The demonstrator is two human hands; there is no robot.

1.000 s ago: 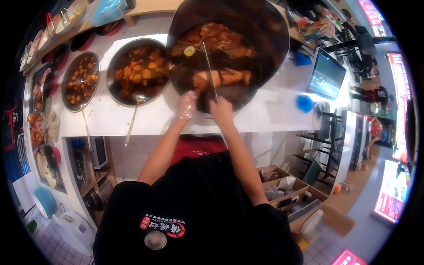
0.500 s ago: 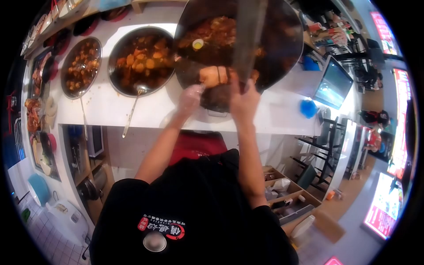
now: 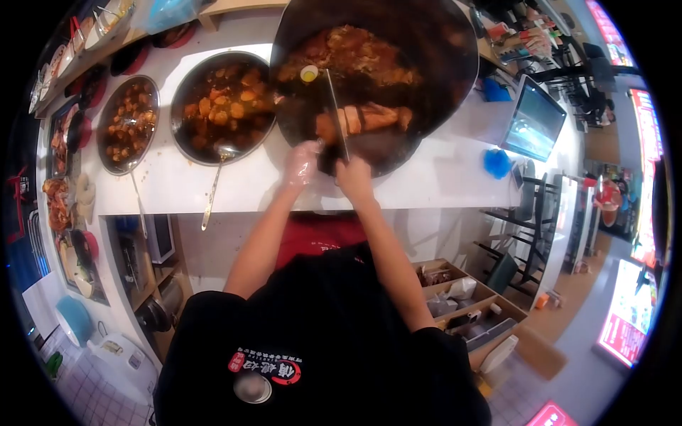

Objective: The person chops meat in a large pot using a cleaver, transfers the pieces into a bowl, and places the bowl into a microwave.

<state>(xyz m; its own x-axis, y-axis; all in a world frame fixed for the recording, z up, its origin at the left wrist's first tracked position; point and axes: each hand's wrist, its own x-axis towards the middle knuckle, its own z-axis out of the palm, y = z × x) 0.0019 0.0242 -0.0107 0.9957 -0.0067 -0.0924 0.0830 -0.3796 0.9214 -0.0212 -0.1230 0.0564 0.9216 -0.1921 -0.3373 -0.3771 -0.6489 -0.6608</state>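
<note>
My right hand (image 3: 353,175) is closed around the handle of a knife (image 3: 334,106). Its blade, seen nearly edge-on, crosses a piece of braised meat (image 3: 376,118) near the left end. My left hand (image 3: 304,162), in a clear plastic glove, has its fingers curled at that left end; the exact grip is partly hidden. The meat lies in the near part of a large dark pan (image 3: 444,53). Behind it the pan holds more cooked meat (image 3: 355,46) in dark sauce, and a small white and yellow piece, like a halved egg (image 3: 308,73), lies left of the blade.
Left of the big pan, two pans of stewed chunks (image 3: 222,99) (image 3: 130,124) stand on the white counter (image 3: 426,192), with ladles (image 3: 212,195) hanging over its front edge. A screen (image 3: 538,119) and a blue object (image 3: 496,163) are at the right. Below is a divided wooden drawer (image 3: 462,305).
The blade was broadside and blurred over the meat's right side; now it is edge-on across the left part. My right hand has moved left and down. My left hand has shifted slightly.
</note>
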